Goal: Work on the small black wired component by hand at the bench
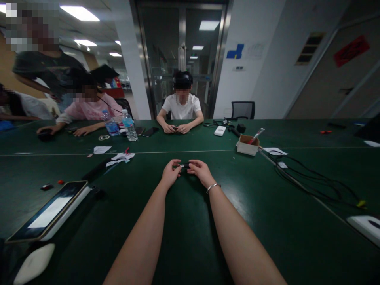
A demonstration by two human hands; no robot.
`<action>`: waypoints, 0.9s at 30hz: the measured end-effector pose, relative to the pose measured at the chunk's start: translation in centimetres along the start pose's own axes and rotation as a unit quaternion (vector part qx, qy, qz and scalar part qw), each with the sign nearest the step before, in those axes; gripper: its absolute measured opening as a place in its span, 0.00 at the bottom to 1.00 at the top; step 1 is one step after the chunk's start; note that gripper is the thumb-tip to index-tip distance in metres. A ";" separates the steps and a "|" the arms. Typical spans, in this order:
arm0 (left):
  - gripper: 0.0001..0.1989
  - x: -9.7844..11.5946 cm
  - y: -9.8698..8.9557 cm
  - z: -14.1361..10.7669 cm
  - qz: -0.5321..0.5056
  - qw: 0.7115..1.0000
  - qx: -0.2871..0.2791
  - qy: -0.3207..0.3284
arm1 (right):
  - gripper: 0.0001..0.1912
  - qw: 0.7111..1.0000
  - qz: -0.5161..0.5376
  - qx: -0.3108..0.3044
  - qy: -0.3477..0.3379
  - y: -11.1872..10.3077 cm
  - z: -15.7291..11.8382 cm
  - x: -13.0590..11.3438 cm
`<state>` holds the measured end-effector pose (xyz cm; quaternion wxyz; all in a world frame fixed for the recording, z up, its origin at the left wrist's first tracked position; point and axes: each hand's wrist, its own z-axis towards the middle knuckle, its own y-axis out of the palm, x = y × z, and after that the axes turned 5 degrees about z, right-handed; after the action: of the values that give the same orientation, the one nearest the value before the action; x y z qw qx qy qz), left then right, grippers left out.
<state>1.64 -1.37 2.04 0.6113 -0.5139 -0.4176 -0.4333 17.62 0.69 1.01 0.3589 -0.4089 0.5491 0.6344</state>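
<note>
Between my two hands is a small dark stick-like object with a pale silvery end on the left; its exact kind is too small to make out. My left hand pinches the pale end with thumb and fingers. At the dark end, the fingers of my right hand are closed on it too, below a wrist with a silver bracelet. Both hands are over the green table, near its middle seam.
To the left lie a phone-like device on a white base and a white mouse-shaped object. Rightward are a small box and black cables. Bottles stand far left. A person sits opposite; others are at left.
</note>
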 end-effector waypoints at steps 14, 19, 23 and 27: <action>0.12 -0.8 0.2 0.5 -0.001 1.000 0.000 0.008 | 0.11 1.000 0.004 -0.003 -0.003 -0.1 0.0 0.0; 0.15 -0.9 0.3 0.5 -0.016 1.000 0.003 0.021 | 0.12 1.000 0.004 -0.004 -0.003 -0.1 -0.1 -0.1; 0.13 -1.1 0.2 0.5 -0.014 1.000 0.001 0.015 | 0.12 1.000 0.001 -0.002 -0.002 0.0 -0.2 -0.2; 0.12 -1.0 0.1 0.4 0.000 1.000 0.000 0.016 | 0.11 1.000 -0.001 -0.003 -0.001 0.0 -0.2 -0.2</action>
<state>1.41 -0.90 1.14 0.6177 -0.5072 -0.4079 -0.4415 17.70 0.51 1.17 0.3587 -0.4101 0.5465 0.6361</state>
